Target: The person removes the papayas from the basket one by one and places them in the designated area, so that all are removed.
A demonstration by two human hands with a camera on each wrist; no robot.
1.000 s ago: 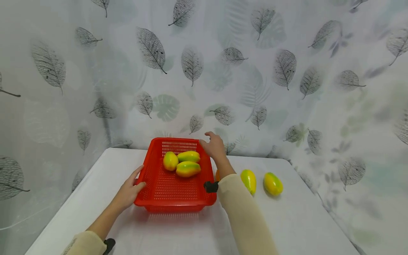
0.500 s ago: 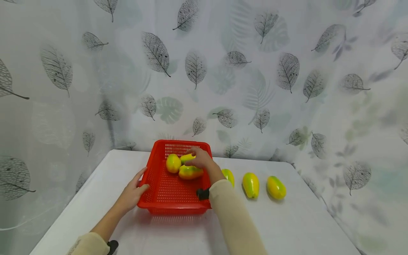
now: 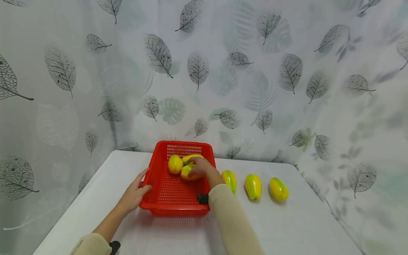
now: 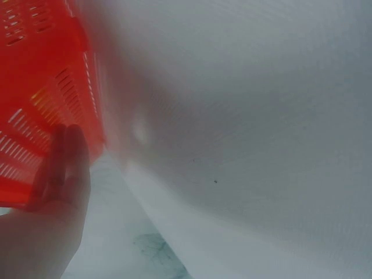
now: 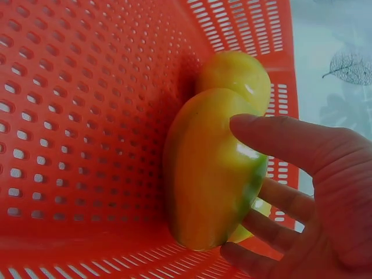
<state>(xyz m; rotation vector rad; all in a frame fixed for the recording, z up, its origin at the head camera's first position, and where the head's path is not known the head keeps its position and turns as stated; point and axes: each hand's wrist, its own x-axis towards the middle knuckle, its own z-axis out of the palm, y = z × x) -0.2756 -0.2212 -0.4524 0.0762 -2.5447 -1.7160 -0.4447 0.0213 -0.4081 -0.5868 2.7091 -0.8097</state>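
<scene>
A red plastic basket [image 3: 173, 209] with perforated walls stands on the table. My left hand [image 3: 133, 195] grips its left side, thumb over the rim and fingers along the outer wall, as the left wrist view [image 4: 58, 192] also shows. Inside the basket, my right hand [image 3: 204, 168] has its thumb and fingers around a yellow-orange papaya [image 5: 203, 168] with a green patch. Two more papayas, one rounder-looking [image 3: 175, 164] and one behind [image 3: 191, 157], lie against it in the basket. The right hand partly covers the held papaya in the head view.
Right of the basket, three yellow-green papayas lie in a row on the white tabletop: one near the basket [image 3: 230, 180], one in the middle [image 3: 253, 187] and one farthest right [image 3: 278, 189]. A leaf-patterned curtain [image 3: 223, 88] hangs behind the table.
My right hand has moved from above the basket's back right corner, down and left, onto the front papaya inside. The left hand keeps its grip on the basket. The head view has shifted slightly.
</scene>
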